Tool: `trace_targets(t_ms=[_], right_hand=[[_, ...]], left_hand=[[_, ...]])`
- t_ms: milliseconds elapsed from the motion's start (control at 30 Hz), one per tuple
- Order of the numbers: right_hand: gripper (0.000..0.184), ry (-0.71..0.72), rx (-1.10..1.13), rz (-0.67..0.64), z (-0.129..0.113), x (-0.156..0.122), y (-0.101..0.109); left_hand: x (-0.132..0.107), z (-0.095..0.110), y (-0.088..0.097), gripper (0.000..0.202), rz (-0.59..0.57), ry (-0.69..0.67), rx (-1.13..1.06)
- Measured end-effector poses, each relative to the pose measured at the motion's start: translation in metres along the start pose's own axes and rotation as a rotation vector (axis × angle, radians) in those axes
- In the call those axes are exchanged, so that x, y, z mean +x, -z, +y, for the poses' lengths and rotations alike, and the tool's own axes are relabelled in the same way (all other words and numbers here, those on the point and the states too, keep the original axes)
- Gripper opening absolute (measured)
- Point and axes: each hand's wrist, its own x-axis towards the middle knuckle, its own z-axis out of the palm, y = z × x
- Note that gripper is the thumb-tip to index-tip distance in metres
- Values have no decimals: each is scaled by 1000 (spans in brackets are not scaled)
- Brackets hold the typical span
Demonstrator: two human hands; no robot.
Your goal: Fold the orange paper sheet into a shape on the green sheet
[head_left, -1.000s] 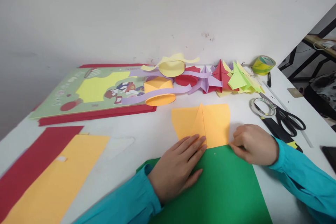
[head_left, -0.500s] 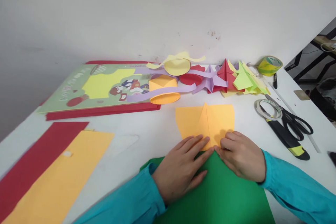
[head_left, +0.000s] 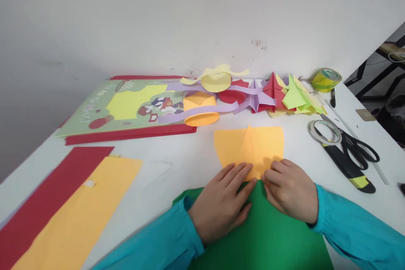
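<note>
A folded orange paper (head_left: 266, 141) lies in front of me, with a raised pointed fold up its middle and its lower edge along a green sheet (head_left: 268, 236). My left hand (head_left: 223, 204) rests on its lower left part, fingers stretched out and flat, the thumb over the green sheet. At the lower right edge, my right hand (head_left: 289, 187) has its fingers curled and pinched on the orange paper. Its fingertips are partly hidden. The two hands nearly meet at the bottom of the fold.
At right lie a tape roll (head_left: 325, 132), scissors (head_left: 360, 149) and a black-and-yellow cutter (head_left: 349, 171). Folded paper shapes (head_left: 274, 93) and a wide tape roll (head_left: 325, 79) line the wall. A printed pad (head_left: 95, 109), red sheet (head_left: 63, 190) and orange sheet (head_left: 82, 215) lie left.
The whole view has shifted slightly, so things sit a little further right. Both hands keep nearly the same place on the orange paper; the right fingers have moved very slightly.
</note>
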Motion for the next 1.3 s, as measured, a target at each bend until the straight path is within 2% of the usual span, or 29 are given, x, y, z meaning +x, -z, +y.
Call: trace_targets(t_ms=[200, 400, 733, 967, 1133, 1200, 1300], right_hand=[[28, 8, -1, 8, 11, -3, 4], [31, -44, -35, -72, 14, -8, 12], [30, -143, -64, -162, 17, -13, 21], [32, -119, -28, -187, 22, -13, 21], [34, -93, 42, -86, 24, -7, 16], [25, -64, 107, -67, 20, -4, 13], [15, 5, 155, -76, 13, -2, 8]], left_hand=[[-3, -3, 3, 23, 154, 36, -30], [-10, -16, -1, 21, 263, 36, -64], [-23, -24, 5, 22, 227, 39, -121], [-24, -27, 4, 19, 291, 14, -166], [-20, -20, 0, 17, 370, -27, -111], [-15, -14, 0, 19, 328, -38, -91], [-9, -8, 0, 33, 142, -25, -47]])
